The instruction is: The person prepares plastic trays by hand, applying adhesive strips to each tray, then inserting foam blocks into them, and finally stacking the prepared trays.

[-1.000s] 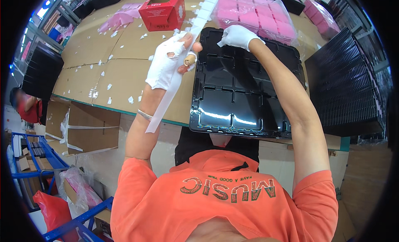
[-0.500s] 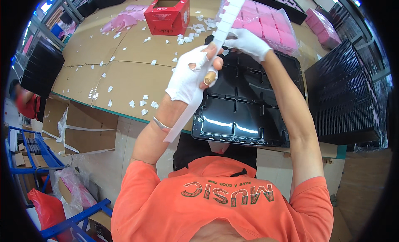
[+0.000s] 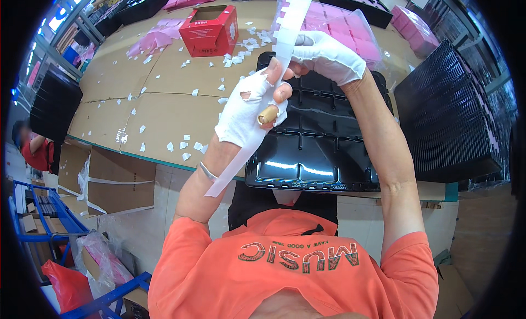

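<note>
Closer together than a second ago, left hand (image 3: 247,108) and right hand (image 3: 335,58) nearly meet at a white strip (image 3: 287,36) above the far left part of the black tray (image 3: 313,146). On the left, thumb and fingers pinch the strip, which looks light, thin and floppy, likely easily creased and best held by its edges. On the right, fingertips bend in beside it; whether they grip is unclear.

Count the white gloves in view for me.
2: one white glove on the left hand, gripping the white strip; another on the right hand, beside it. The co-worker, far left, is too blurred to check.
</note>
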### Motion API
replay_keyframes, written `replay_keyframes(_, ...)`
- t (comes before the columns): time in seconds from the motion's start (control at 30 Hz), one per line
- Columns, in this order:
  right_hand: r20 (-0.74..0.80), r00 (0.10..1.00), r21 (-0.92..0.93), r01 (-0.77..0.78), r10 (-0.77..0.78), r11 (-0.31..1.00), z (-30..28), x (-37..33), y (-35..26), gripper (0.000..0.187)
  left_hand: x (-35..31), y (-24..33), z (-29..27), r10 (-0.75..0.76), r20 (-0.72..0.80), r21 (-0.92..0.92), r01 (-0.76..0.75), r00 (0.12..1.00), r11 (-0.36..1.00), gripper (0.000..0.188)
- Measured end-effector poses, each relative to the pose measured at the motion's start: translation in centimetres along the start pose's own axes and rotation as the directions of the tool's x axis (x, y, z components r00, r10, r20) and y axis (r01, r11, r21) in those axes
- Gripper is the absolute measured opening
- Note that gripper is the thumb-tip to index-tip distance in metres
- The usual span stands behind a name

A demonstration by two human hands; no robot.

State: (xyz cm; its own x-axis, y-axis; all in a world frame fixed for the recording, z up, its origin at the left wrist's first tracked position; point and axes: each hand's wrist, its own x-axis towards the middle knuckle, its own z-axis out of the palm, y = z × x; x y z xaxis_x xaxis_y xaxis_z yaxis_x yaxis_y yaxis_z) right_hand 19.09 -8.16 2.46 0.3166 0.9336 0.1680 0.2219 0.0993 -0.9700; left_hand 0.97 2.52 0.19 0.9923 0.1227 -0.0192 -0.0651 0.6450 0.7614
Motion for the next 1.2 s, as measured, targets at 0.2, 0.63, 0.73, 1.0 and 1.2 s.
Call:
replay_keyframes(0.2, -0.015, 1.000, -0.019, 0.017, -0.017, 1.000, 0.0, -0.3, 0.0, 0.042, -0.1, 0.5, 0.6, -0.011, -0.121, 0.092, 0.022, 0.993, 0.996, 0.038)
replay_keyframes(0.63, 0.040, 0.998, -0.015, 0.045, -0.045, 0.999, -0.1, 0.1, -1.1, 0.036, -0.1, 0.7, 0.9, -0.060, -0.024, -0.005, 0.059, 0.998, 0.998, 0.030)
replay_keyframes(0.73, -0.033, 0.999, -0.089, 0.007, -0.010, 0.996, 0.1, -0.2, -1.8, 0.032, -0.1, 0.7, 1.0, -0.025, -0.088, 0.121, 0.035, 0.996, 0.992, 0.033)
replay_keyframes(1.0, -0.142, 0.981, -0.214, -0.163, 0.135, 0.963, -1.2, -1.8, -1.6, 0.029, 0.5, 0.7, -1.4, 0.157, -0.147, 0.424, -0.081, 0.977, 0.902, 0.037)
replay_keyframes(1.2, 0.036, 0.954, -0.499, -0.241, 0.298, 0.832, 3.4, -5.8, -2.0, 0.030, 1.7, 1.7, -4.9, 0.251, -0.082, 0.549, -0.167, 0.964, 0.819, 0.035)
